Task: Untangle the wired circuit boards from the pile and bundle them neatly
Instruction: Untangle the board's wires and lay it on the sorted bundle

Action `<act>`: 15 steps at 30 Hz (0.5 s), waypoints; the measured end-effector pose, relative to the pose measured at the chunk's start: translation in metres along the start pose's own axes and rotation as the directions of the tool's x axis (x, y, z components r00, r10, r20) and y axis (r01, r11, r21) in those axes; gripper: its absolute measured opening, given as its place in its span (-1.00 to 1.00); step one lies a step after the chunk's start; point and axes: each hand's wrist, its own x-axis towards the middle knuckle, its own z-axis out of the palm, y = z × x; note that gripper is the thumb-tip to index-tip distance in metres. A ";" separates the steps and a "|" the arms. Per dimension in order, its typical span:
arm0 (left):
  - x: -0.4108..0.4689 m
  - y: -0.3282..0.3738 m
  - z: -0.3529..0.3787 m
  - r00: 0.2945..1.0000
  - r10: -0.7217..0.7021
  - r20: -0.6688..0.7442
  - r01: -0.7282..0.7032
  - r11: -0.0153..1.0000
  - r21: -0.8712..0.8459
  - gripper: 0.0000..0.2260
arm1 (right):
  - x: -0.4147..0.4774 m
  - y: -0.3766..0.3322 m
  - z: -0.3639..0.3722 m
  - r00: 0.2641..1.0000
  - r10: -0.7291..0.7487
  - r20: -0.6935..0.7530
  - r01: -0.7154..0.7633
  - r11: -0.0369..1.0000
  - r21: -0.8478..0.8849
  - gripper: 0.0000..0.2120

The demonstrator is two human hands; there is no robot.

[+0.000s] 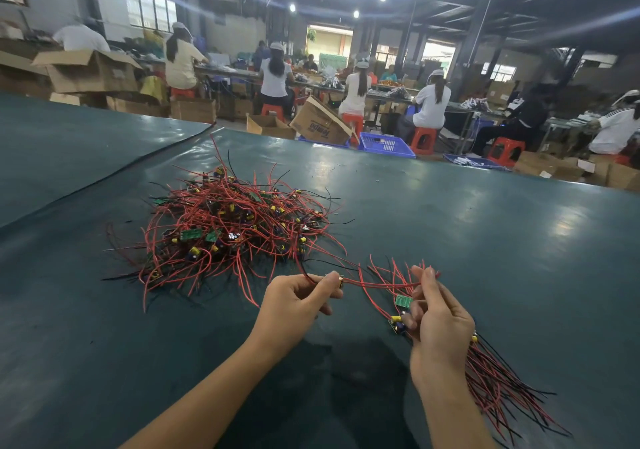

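1. The tangled pile [228,220] of red-wired boards just sits on the green table [502,234], up left of both hands.
2. The left hand [298,298] pinches one red wire [377,285], which runs over to the right hand [438,324].
3. The right hand grips a bundle [498,386] of boards, wires trailing down-right.

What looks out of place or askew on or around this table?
The table cover overlaps another sheet at left, and its edge looks lifted, not flat. Behind the table, a cardboard box leans tilted among upright ones. The pile of wired circuit boards is tangled, as expected.
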 end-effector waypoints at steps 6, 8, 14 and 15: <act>0.003 0.004 0.000 0.990 -0.140 0.026 0.142 0.951 -0.275 -0.61 | -0.006 -0.002 0.002 0.995 0.016 0.101 -0.019 0.999 0.032 -0.60; 0.005 0.004 0.000 0.977 -0.211 0.039 0.210 0.900 -0.382 -0.60 | -0.008 -0.001 0.002 0.989 0.034 0.142 -0.038 0.999 0.024 -0.44; 0.004 0.004 -0.001 0.896 -0.339 0.287 0.435 0.800 -0.414 -0.52 | -0.024 0.020 0.013 0.944 0.158 0.291 -0.064 0.950 -0.307 -0.63; 0.003 0.004 0.001 0.880 -0.334 0.337 0.450 0.813 -0.368 -0.51 | -0.029 0.024 0.016 0.922 0.159 0.354 -0.037 0.944 -0.328 -0.67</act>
